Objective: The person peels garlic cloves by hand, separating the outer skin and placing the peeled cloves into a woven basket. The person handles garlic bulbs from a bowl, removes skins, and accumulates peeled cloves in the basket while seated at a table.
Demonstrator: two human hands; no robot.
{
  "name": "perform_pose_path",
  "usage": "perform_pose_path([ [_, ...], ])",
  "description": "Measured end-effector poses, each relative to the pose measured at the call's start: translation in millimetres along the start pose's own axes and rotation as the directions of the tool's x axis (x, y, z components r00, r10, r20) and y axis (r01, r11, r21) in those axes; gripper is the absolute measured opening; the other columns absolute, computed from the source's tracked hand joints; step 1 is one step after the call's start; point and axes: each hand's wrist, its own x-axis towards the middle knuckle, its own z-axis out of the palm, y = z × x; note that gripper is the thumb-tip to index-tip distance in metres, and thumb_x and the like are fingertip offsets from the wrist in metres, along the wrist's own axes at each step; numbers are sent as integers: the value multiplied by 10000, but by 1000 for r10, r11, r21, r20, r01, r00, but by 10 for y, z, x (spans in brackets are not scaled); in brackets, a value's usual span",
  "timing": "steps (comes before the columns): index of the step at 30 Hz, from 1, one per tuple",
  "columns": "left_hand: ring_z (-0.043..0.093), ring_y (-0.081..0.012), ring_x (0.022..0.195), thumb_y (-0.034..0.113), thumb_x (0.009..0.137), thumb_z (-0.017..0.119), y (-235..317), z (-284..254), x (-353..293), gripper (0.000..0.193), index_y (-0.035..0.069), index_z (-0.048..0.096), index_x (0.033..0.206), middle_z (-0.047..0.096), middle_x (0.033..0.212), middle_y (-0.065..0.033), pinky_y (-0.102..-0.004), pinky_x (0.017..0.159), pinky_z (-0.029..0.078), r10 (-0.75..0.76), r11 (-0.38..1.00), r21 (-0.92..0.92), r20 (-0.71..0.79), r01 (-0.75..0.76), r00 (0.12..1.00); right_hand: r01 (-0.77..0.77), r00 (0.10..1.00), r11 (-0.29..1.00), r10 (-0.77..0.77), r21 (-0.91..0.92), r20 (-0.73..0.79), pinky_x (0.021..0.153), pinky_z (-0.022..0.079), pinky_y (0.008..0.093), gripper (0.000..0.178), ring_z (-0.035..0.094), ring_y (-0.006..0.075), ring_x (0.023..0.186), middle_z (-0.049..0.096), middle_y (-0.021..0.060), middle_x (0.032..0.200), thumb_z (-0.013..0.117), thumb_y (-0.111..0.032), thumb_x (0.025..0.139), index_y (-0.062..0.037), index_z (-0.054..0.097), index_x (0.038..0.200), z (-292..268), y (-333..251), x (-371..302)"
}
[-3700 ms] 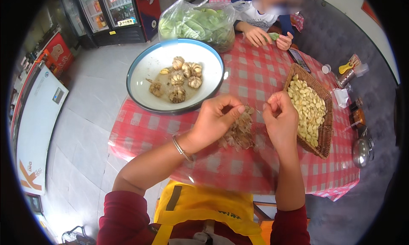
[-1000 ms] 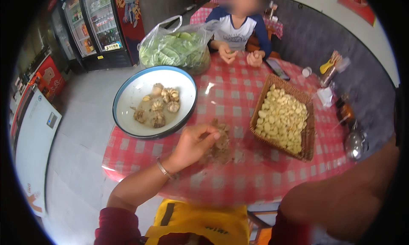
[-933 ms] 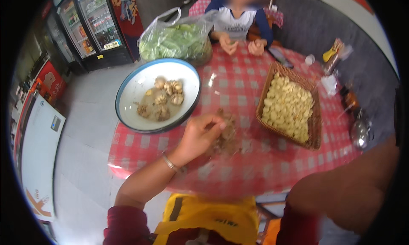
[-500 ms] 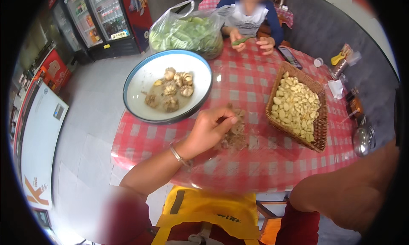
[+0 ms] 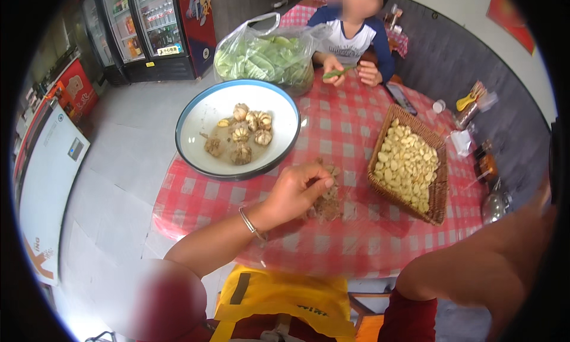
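My left hand (image 5: 297, 190), with a bangle at the wrist, hovers above a pile of dry garlic skins (image 5: 326, 204) on the table. Its thumb and forefinger are pinched together; whatever may be between them is too small or hidden. Beyond it, to the left, a white enamel bowl (image 5: 199, 113) with a blue rim contains several garlic bulbs (image 5: 240, 134) and a loose clove. A brown wicker basket (image 5: 438, 199) of peeled garlic cloves (image 5: 409, 164) stands to the right. My right forearm (image 5: 469, 270) rises along the lower right, its hand out of sight.
A red-and-white checked cloth (image 5: 285, 247) covers the table. A plastic bag of green leaves (image 5: 267, 62) stands behind the bowl. Across the table a person (image 5: 350, 45) handles a green leaf or pod. A phone (image 5: 401, 98), napkins and a metal kettle (image 5: 494, 205) line the right side.
The whole view has shifted slightly. My left hand keeps its pinch over the skins, hardly moved, and my right forearm remains raised at the lower right.
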Motion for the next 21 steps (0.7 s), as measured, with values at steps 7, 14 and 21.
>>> perform_pose_path([
  [7, 534, -240, 591, 66, 833, 622, -32, 3, 5, 84, -12, 592, 842, 564, 736, -140, -323, 548, 427, 7, 1000, 11, -50, -7, 999, -441, 897, 897, 441, 21, 21, 865, 446, 378, 382, 567, 262, 947, 588, 155, 962, 695, -273, 803, 29, 554, 991, 363, 208, -118],
  [14, 550, -253, 616, 89, 842, 612, -51, -34, 4, 95, -4, 591, 830, 569, 719, -134, -334, 568, 445, 120, 992, -32, -107, -124, 987, -748, 643, 661, 700, 60, 312, 726, 453, 236, 99, 569, 97, 819, 614, 46, 908, 633, -29, 819, 11, 615, 908, 875, 456, -253],
  [21, 597, -303, 709, 103, 842, 588, -134, -28, 7, 82, 24, 604, 828, 607, 757, -141, -377, 649, 466, 196, 964, 192, -56, -182, 979, -805, 139, 583, 366, -110, 920, 785, 472, 304, 234, 598, 182, 929, 635, 104, 979, 631, -129, 793, -36, 624, 1007, 1841, 1020, -940],
])
